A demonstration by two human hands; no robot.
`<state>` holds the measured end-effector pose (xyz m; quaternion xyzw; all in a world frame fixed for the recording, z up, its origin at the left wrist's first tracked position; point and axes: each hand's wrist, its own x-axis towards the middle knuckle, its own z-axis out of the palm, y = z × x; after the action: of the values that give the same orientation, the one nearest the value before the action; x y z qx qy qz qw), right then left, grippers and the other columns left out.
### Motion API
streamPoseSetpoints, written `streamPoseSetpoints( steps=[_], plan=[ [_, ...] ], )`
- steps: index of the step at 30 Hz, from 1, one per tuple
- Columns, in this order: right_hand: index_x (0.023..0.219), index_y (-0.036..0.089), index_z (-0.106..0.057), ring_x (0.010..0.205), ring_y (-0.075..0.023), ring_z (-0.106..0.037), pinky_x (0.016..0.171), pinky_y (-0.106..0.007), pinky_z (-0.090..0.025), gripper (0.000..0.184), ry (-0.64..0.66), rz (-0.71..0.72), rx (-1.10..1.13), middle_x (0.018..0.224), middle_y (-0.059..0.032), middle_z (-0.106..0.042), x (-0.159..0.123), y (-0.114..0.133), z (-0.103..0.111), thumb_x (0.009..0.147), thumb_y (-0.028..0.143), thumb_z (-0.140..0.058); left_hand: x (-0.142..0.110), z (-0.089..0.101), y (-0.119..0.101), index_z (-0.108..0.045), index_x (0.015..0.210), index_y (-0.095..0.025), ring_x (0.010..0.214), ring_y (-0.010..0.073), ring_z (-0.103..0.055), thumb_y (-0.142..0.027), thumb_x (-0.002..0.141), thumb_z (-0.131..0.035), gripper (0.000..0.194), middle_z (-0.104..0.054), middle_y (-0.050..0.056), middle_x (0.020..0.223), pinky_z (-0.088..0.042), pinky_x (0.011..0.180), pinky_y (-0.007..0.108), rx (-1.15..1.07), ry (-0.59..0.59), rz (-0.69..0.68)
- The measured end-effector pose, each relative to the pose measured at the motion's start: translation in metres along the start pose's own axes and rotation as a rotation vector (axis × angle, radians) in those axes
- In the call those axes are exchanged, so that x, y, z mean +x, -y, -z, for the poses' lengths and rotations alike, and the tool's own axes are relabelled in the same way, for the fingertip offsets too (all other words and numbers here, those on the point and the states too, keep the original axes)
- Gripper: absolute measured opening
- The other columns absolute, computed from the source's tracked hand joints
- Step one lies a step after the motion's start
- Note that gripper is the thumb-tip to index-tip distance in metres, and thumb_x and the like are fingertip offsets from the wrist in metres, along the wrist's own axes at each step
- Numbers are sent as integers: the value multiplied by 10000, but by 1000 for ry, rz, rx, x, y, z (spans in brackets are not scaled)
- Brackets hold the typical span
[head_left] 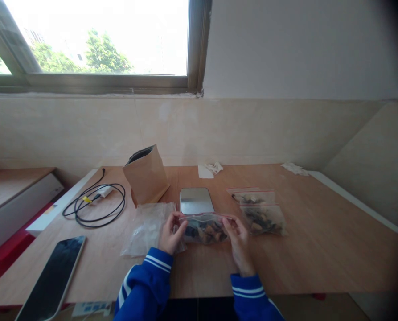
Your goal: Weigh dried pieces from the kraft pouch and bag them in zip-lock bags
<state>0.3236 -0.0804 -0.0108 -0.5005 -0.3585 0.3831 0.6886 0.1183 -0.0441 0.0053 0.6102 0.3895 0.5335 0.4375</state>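
A clear plastic zip bag with a red-lined top edge, filled with dark and brown dried pieces, is held over the near middle part of the light brown wooden table. The left hand is nearly closed, its thumb and fingers pinching the bag's left upper corner. The right hand is partly curled and grips the opposite upper corner between thumb and fingers. Both wrists are in blue sleeves with white stripes.

Just beyond the bag lies a flat, square-cornered device with a silver top. Near the left hand, thin clear plastic bags lie in a loose, overlapping pile, partly hidden by that hand. Beyond them a brown paper pouch with a dark interior stands open and tilted. To the right, overlapping filled zip bags lie near the right hand.

Farther left are a coiled black cable with a yellow tag, a white plug block and, nearer, a dark-screened tablet-like device. At the far edge, crumpled white tissue touches a flat white paper piece.
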Motion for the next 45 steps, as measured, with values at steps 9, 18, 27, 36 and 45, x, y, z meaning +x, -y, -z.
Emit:
streamPoseSetpoints(
  steps=[9,18,27,36,45],
  plan=[
    [942,169,-700,879,-241,-665,862,-414,-500,357,98,-5,-98,925,-86,-726,1,3,-2,717,445,-684,1,-3,-2,-581,969,-176,700,136,-536,-382,767,-635,294,-580,-5,758,-425,652,244,24,-17,106],
    [841,171,-720,852,-239,-669,847,-407,-504,339,37,41,-169,868,-87,-733,1,8,-6,698,476,-681,2,-3,-1,-635,849,-154,803,170,-584,-369,768,-631,230,-631,41,834,-452,721,270,69,-14,45],
    [810,163,-712,805,-224,-668,806,-382,-506,326,29,57,-188,803,-75,-729,0,6,-4,713,471,-670,3,-3,-2,-647,879,-154,849,188,-597,-364,789,-609,231,-647,60,876,-462,768,297,128,4,31],
    [847,165,-718,826,-237,-667,836,-415,-506,318,15,33,-187,819,-76,-730,1,4,-2,709,449,-680,3,-2,-8,-651,775,-162,782,177,-584,-367,776,-614,208,-634,42,786,-440,729,278,165,-4,-9],
    [863,162,-718,814,-231,-670,821,-399,-506,334,13,18,-194,814,-74,-733,1,2,-1,716,458,-675,2,-4,-8,-626,726,-153,695,147,-543,-373,748,-641,222,-597,20,719,-409,641,244,108,-30,50]
  ],
)
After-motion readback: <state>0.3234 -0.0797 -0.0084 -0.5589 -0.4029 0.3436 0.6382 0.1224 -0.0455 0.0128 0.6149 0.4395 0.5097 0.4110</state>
